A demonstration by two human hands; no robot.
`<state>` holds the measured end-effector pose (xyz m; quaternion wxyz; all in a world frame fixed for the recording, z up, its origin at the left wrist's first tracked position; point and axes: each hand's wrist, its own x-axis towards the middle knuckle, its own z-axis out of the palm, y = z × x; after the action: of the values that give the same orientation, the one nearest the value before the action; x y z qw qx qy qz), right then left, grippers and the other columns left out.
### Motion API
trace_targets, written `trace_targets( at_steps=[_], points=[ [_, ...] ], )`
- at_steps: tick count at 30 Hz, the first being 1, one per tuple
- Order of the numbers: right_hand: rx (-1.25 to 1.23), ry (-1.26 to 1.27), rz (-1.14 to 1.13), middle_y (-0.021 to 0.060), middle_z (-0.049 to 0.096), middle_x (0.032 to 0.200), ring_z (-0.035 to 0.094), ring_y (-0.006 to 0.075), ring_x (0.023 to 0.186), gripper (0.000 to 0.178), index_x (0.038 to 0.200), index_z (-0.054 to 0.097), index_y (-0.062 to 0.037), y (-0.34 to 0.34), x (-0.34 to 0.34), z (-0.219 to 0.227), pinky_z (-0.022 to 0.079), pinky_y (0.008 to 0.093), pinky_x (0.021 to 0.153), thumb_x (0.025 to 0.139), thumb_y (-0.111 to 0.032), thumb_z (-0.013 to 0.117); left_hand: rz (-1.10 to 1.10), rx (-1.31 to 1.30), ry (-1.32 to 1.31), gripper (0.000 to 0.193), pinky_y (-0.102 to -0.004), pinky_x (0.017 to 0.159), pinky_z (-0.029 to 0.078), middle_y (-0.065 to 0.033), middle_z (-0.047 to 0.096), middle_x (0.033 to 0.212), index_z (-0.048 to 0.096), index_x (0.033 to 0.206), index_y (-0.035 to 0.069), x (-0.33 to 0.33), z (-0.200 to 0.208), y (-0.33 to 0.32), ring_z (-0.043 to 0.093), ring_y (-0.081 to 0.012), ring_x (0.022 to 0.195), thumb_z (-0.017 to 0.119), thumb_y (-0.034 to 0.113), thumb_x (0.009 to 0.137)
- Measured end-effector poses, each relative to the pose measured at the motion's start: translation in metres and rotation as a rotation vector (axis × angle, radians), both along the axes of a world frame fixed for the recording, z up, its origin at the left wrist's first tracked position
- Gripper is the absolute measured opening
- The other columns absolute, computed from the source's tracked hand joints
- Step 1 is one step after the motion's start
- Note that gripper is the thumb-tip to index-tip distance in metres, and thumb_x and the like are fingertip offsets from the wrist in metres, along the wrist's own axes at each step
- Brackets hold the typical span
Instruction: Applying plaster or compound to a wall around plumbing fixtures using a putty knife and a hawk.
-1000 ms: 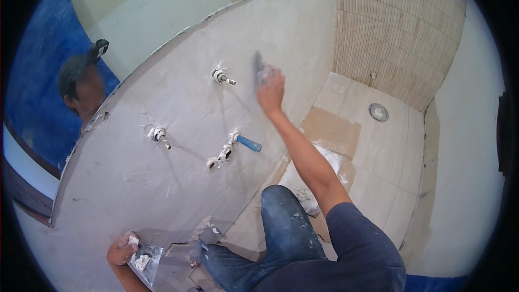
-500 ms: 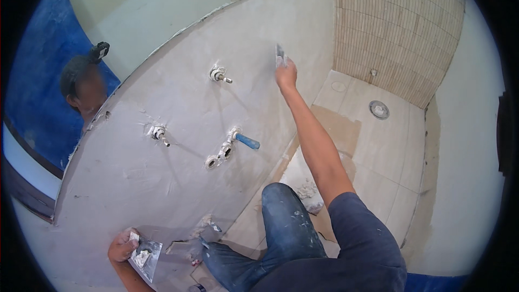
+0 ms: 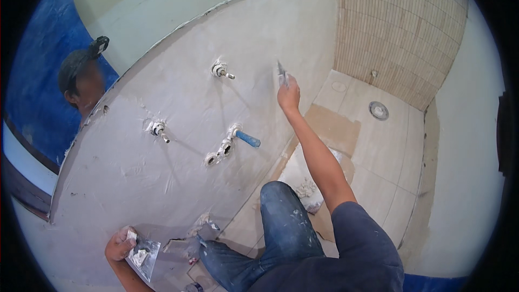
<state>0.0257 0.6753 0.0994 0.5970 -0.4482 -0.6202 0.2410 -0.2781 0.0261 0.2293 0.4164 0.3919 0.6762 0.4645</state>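
Observation:
My right arm is stretched forward, and my right hand [image 3: 288, 96] grips a putty knife [image 3: 281, 73] with its blade at the smooth grey-white plastered wall [image 3: 254, 38]. Low on the left, my left hand [image 3: 120, 245] is closed on a wide metal scraper [image 3: 153, 264]. A lump of white filler [image 3: 139, 258] sits on that scraper's blade. Between the hands, two metal valve stems, an upper one [image 3: 221, 70] and a lower one [image 3: 159, 131], stick out of the wall. Beside them is a blue capped pipe [image 3: 247, 139] next to open holes with ragged rims.
Cardboard [image 3: 331, 130] covers part of the tiled floor under my right arm. On it lies a white bag [image 3: 303, 168] with filler lumps. A round drain [image 3: 379, 110] is set in the floor near the ribbed tile wall [image 3: 400, 32]. My bent knee [image 3: 281, 205] is close to the plastered wall.
My right hand and the putty knife have moved slightly down the wall toward me, and the blade's angle has turned a little. The left hand still holds its loaded scraper in nearly the same place.

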Motion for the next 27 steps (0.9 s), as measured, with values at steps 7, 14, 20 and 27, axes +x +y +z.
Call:
trace_targets(
  at_steps=[7,14,20,27],
  points=[
    [0.212,0.013,-0.116,0.0156,0.061,0.134,0.059,0.0444,0.108,0.048,0.135,0.064,-0.0084,-0.034,-0.056,-0.015,0.049,0.0508,0.101,0.087,-0.004,0.060,0.011,-0.015,-0.026,0.032,-0.0259,0.065,0.036,0.0040,0.055,0.081,0.061,0.097,0.007,-0.005,-0.003,-0.008,0.049,-0.0085,0.073,0.084,0.025,0.085],
    [0.256,-0.028,-0.003,0.0214,0.069,0.122,0.062,0.0435,0.114,0.035,0.126,0.068,-0.0041,-0.038,-0.012,-0.050,0.051,0.0491,0.098,0.092,-0.008,0.060,0.007,-0.036,-0.008,0.032,-0.0267,0.067,0.037,0.0029,0.056,0.084,0.061,0.098,0.007,-0.005,0.000,-0.007,0.050,-0.0094,0.075,0.083,0.027,0.087],
    [-0.324,0.404,0.028,0.0278,0.073,0.111,0.068,0.0460,0.107,0.039,0.125,0.067,0.0015,0.087,0.006,-0.024,0.053,0.0492,0.091,0.102,-0.029,0.058,-0.067,-0.020,-0.022,0.031,-0.0270,0.068,0.037,0.0023,0.057,0.086,0.062,0.101,0.007,-0.012,-0.009,0.009,0.050,-0.0096,0.077,0.082,0.025,0.088],
    [0.036,0.159,-0.065,0.0243,0.070,0.114,0.065,0.0425,0.109,0.038,0.130,0.066,-0.0030,-0.027,-0.053,0.022,0.051,0.0479,0.097,0.099,-0.024,0.064,-0.032,-0.083,0.000,0.031,-0.0274,0.069,0.038,0.0017,0.057,0.086,0.061,0.100,0.007,-0.011,-0.003,-0.018,0.051,-0.0096,0.078,0.082,0.026,0.088]
  ],
)
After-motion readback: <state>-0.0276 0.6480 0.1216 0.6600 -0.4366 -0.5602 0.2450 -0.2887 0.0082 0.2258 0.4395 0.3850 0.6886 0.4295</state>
